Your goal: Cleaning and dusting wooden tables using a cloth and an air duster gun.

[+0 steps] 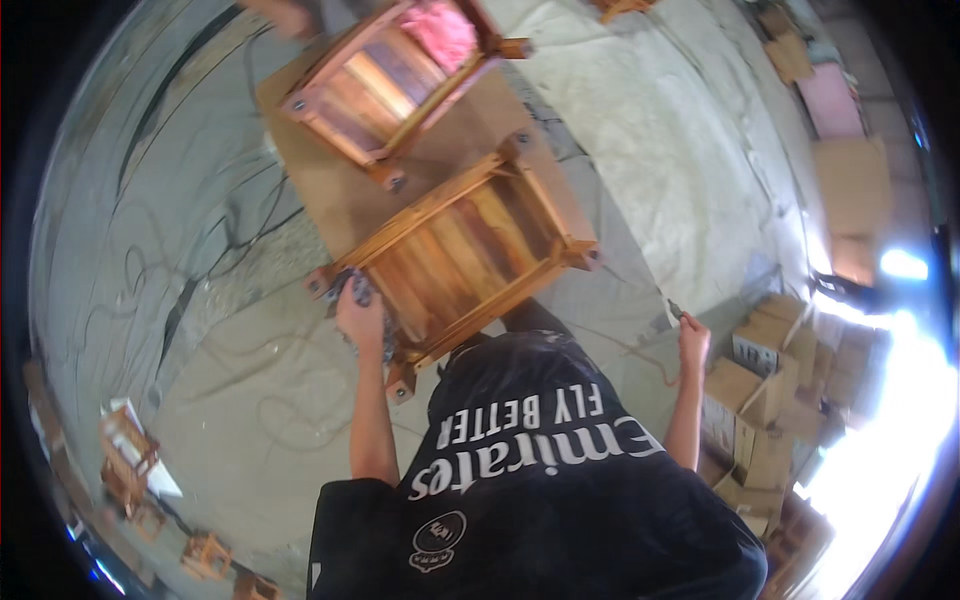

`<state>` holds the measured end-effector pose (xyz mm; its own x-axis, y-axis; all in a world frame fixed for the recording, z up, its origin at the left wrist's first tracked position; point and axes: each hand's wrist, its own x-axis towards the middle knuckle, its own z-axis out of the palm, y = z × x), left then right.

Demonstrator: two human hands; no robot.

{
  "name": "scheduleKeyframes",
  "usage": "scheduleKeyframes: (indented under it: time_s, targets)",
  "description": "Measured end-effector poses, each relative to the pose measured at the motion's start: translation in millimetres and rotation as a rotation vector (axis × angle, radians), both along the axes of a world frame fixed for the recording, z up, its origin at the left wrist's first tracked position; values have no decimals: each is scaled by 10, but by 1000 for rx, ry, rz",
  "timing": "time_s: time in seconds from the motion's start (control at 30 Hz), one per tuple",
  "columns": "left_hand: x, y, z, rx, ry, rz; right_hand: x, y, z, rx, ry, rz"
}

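A small wooden stool point(470, 255) lies upside down before me, its slatted underside facing up and its stubby legs pointing toward me. At its near left corner my left hand point(362, 318) is closed on a dark grey patterned cloth point(352, 282), pressed against the frame beside a leg. Away to the right of the stool, my right hand point(692, 342) is raised with its fingers closed round a small, slim greyish object point(675, 309). Its tip sticks out past my fingers; its kind is too small to tell.
Both stools rest on a brown cardboard sheet point(318, 195). Beyond mine, a second upturned stool point(370, 95) bears a pink cloth point(440, 35), near another person's blurred hand point(285, 15). Cardboard boxes point(765, 360) stack at right; small wooden pieces point(205, 555) stand at lower left.
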<state>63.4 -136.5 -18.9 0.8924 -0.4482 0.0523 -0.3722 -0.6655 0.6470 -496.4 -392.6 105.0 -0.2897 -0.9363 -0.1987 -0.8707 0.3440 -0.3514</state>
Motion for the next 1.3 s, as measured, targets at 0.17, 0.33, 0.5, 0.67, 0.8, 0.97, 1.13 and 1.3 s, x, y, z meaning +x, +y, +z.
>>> scheduleKeyframes:
  time_s: [0.17, 0.33, 0.5, 0.67, 0.8, 0.97, 1.13, 1.3]
  targets:
    - [-165, -215, 11, -92, -32, -160, 24, 395, -389, 16, 42, -243]
    - [-465, -505, -15, 605, -228, -313, 71, 773, -614, 87, -44, -306]
    - [-526, -602, -38, 798, -236, -277, 131, 914, -747, 126, 2, -339]
    - [-437, -505, -118, 829, 63, -236, 176, 956, -880, 215, 55, -315]
    - [-501, -572, 105, 854, 63, -257, 142, 885, -964, 371, 101, -231]
    - [-513, -561, 8, 894, 171, -59, 275, 719, -1010, 431, 86, -200]
    - [-789, -459, -23, 807, 400, 142, 313, 598, -1094, 441, 16, -139]
    - [-638, -408, 306, 589, 483, 12, 239, 520, -1226, 500, -3, -103]
